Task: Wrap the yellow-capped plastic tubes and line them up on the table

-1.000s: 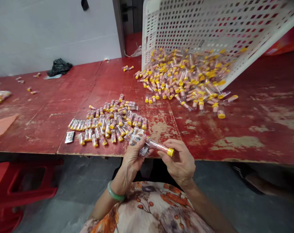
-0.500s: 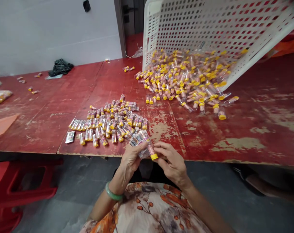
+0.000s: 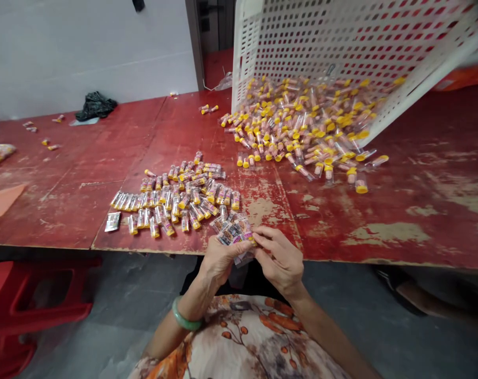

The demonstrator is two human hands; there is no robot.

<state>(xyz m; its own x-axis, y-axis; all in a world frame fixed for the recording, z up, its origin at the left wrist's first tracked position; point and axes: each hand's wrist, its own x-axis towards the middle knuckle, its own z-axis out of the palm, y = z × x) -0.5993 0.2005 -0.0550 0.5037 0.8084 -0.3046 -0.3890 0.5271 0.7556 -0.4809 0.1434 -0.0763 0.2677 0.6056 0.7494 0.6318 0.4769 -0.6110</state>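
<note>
My left hand (image 3: pixel 220 258) is closed around several small printed plastic wrappers (image 3: pixel 231 229), fanned out above the thumb at the table's front edge. Pressed against their right edge are the thumb and fingertips of my right hand (image 3: pixel 279 259), pinched on a printed wrapper with purple and yellow on it. Whether a tube sits inside that wrapper is hidden by my fingers. Just beyond my left hand lies a group of wrapped tubes with yellow ends (image 3: pixel 176 197), partly in rows. A flat silvery packet (image 3: pixel 112 221) is at its left.
A white perforated basket (image 3: pixel 245 63) lies tipped on the red table (image 3: pixel 326 221), spilling clear, yellow-capped tubes (image 3: pixel 294 121). A black plastic bag (image 3: pixel 96 106) and a few loose tubes are at the back left. A red stool (image 3: pixel 45 295) stands below, left. Someone's foot (image 3: pixel 400 289) shows at right.
The yellow-capped tube that stood out between my hands no longer shows plainly; the printed wrappers are now spread flatter there. My right fingers have moved slightly up against them.
</note>
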